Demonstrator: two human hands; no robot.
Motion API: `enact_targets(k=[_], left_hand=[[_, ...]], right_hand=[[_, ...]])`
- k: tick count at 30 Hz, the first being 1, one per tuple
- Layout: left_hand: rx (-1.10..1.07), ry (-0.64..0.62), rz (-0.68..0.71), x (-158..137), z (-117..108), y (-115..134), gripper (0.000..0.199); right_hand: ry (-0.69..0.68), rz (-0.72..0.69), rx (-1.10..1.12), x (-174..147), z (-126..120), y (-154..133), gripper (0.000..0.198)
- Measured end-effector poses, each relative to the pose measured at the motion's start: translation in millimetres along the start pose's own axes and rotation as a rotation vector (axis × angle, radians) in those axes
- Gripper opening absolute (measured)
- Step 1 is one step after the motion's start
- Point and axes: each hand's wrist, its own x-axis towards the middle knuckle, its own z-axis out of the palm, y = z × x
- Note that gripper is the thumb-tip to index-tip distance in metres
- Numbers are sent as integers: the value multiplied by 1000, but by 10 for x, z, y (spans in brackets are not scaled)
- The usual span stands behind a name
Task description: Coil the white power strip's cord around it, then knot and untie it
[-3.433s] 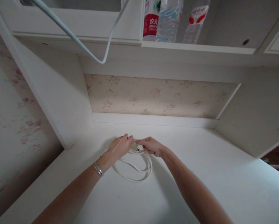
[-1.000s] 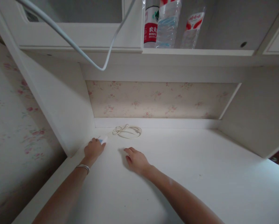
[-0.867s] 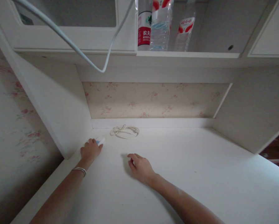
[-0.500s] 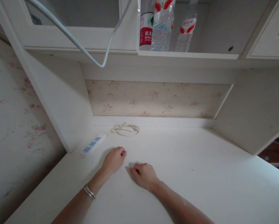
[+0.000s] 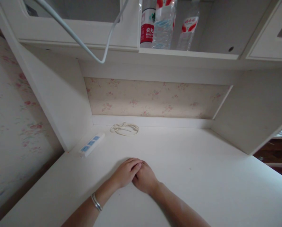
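My left hand [image 5: 126, 172] lies over the front of my right hand [image 5: 146, 179], its fingers wrapped across the right hand's knuckles. A silver bracelet [image 5: 96, 202] sits on my left wrist. The right hand is curled into a loose fist, and its fingertips are mostly covered by the left. No object shows in either hand. Both rest on the white desktop [image 5: 174, 195]. Beyond the left hand, toward the back left, is a white power strip [image 5: 91, 145] with blue socket faces. A coiled cream-coloured cable [image 5: 125, 129] lies by the back edge.
Overhead, a white cabinet shelf [image 5: 190, 56] holds several plastic bottles [image 5: 163, 33]. A pale cable [image 5: 84, 49] hangs in a loop before the left cabinet door [image 5: 84, 34]. White side panels [image 5: 53, 88] enclose the desk's back, with floral wallpaper [image 5: 133, 97] behind.
My hands were apart, each loosely curled on the desktop. The left has moved right and toward me, closing over the right hand. The view has shifted slightly.
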Motion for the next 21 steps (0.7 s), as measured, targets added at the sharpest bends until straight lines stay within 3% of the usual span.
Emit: enact_targets(k=[21], left_hand=[[131, 11, 41, 22, 44, -25, 36]], right_hand=[[8, -83, 72, -19, 37, 135, 35]])
